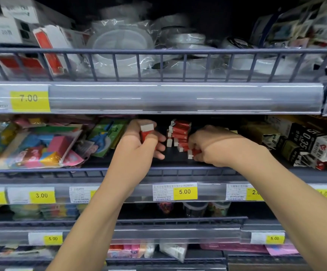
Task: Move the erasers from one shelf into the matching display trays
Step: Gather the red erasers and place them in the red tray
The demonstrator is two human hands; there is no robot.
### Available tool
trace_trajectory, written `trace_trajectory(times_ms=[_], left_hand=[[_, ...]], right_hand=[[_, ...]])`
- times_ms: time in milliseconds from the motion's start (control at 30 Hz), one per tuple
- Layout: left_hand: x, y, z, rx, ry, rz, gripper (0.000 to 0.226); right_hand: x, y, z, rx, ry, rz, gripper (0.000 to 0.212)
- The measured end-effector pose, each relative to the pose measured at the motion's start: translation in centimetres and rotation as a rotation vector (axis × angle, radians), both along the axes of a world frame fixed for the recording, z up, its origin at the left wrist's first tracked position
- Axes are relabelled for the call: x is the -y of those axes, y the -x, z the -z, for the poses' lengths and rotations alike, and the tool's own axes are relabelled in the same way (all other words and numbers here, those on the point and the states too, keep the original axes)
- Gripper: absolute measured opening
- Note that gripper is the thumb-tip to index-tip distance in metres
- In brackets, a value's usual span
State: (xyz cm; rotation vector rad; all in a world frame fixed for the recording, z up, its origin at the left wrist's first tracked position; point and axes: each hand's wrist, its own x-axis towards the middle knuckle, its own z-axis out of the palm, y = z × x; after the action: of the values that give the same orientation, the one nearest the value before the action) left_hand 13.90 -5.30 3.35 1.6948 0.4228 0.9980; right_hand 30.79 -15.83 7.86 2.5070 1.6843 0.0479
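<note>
Head view of a shop shelving unit with four tiers in sight. The top shelf (158,98) carries a grey wire rail and a clear price strip with a yellow 7.00 tag (29,100); behind the rail stand boxes (8,30) at the left and wrapped clear tubs (119,47) in the middle. The middle shelf (92,172), where I work, holds a bag of coloured blocks (31,147) at the left, a green card pack (107,135) beside it, and dark boxes (299,141) at the right. Its strip bears a yellow 5.00 tag (185,191) between my forearms. The lower tiers show blurred goods that I cannot identify. My left hand (139,145) reaches over the rail, its fingers curled round one red eraser with a white end (147,132), held upright above the shelf floor. My right hand (215,147) rests low on the same shelf, well apart from the left, its fingertips pinching another red eraser (193,153) lying flat near the front. Between my hands stands the eraser stack (180,133), a loose pile of red sleeves with white ends, toward the back of the shelf; several lean or lie tilted at its foot. No display tray is visible to me here.
</note>
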Motion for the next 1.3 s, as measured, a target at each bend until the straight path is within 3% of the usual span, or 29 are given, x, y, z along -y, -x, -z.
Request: trace_trajectory(times_ms=[133,233,300,367,500,667,900,1000,1100,1167,1300], left_hand=[[-0.1,-0.1,-0.2,-0.030,0.017,-0.035,0.030],[0.1,0.1,-0.4,-0.083,0.031,-0.029,0.019],[0.5,0.4,-0.8,-0.116,0.015,-0.014,0.030],[0.9,0.5,-1.1,-0.160,-0.025,-0.012,0.042],[1.7,0.3,-1.4,-0.113,0.014,0.065,0.041],[2.0,-0.1,-1.4,-0.081,0.032,0.039,0.015],[0.9,0.1,-0.7,-0.088,0.006,0.002,0.014],[0.2,0.5,-0.7,-0.106,0.006,-0.010,0.018],[-0.3,0.7,-0.5,-0.098,0.021,-0.043,0.021],[-0.6,0.8,-0.5,-0.106,0.003,-0.054,0.026],[-0.7,0.7,-0.5,-0.130,-0.045,-0.037,0.030]], right_hand=[[-0.2,-0.4,0.1,-0.088,-0.075,-0.060,0.033],[0.1,0.0,0.0,-0.304,-0.335,-0.113,0.025],[0.6,1.1,0.0,-0.539,-0.539,-0.136,0.028],[1.0,2.4,0.2,-0.654,-0.692,-0.179,0.035],[0.8,4.4,1.1,-0.611,-0.837,-0.235,0.038],[0.4,5.5,2.2,-0.513,-0.929,-0.208,0.043],[0.7,4.9,1.7,-0.585,-0.818,-0.269,0.040],[0.7,2.4,0.8,-0.638,-0.763,-0.110,0.030],[-0.3,0.2,0.5,-0.364,-0.564,0.094,0.043],[-0.8,0.0,0.5,-0.212,-0.451,0.104,0.051],[-1.9,0.1,0.9,-0.146,-0.382,0.041,0.046]])
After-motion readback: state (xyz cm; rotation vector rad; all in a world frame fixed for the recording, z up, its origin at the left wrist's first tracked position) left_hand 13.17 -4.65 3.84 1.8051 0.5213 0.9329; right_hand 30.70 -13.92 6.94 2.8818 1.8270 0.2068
